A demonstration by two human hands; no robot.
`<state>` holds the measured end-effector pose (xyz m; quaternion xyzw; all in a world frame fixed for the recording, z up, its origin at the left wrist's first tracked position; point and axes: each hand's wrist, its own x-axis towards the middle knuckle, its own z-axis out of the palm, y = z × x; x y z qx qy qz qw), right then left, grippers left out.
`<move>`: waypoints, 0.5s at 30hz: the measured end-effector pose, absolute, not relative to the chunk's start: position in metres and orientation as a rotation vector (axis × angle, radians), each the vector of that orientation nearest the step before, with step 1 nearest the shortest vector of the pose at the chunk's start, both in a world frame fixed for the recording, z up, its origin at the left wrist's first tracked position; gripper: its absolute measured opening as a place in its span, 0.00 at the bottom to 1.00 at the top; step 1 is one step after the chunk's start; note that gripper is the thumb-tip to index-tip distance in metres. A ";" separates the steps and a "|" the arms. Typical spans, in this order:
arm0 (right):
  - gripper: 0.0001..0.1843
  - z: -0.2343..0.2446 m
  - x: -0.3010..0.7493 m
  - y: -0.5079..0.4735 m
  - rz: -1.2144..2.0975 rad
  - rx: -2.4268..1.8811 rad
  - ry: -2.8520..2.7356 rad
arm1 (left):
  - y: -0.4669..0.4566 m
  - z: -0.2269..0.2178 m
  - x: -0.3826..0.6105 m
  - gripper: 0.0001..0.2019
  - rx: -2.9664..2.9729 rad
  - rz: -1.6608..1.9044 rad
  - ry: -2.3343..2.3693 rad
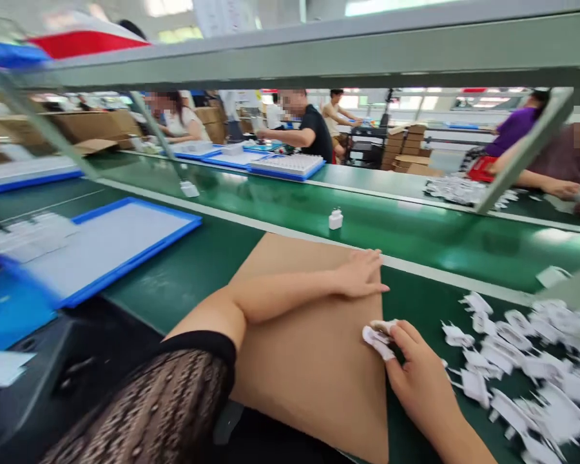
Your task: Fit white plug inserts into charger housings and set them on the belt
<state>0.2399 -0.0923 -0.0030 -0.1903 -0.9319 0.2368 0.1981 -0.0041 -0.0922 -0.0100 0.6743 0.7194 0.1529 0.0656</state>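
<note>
My left hand lies flat on a brown cardboard sheet, fingers stretched out, near its far right corner. My right hand rests at the sheet's right edge and pinches a small white plastic piece between thumb and fingers. To the right lies a heap of several similar white pieces on the green table. One white charger plug stands alone on the green conveyor belt beyond the cardboard.
A blue-rimmed tray with a white inside sits at the left. A grey metal shelf frame runs overhead with slanted struts. Across the belt other people sit at work beside blue trays, cardboard boxes and more white pieces.
</note>
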 end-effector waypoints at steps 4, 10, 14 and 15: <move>0.14 -0.024 0.238 -0.075 0.690 -0.511 -2.615 | -0.086 -0.015 -0.008 0.41 2.107 0.396 2.109; 0.17 -0.040 0.236 -0.071 0.724 -0.472 -2.609 | -0.090 -0.016 -0.014 0.40 2.176 0.415 2.056; 0.16 -0.042 0.234 -0.067 0.674 -0.407 -2.560 | -0.090 -0.013 -0.015 0.41 2.180 0.382 2.046; 0.16 -0.043 0.233 -0.065 0.637 -0.383 -2.552 | -0.090 -0.012 -0.015 0.41 2.181 0.379 2.044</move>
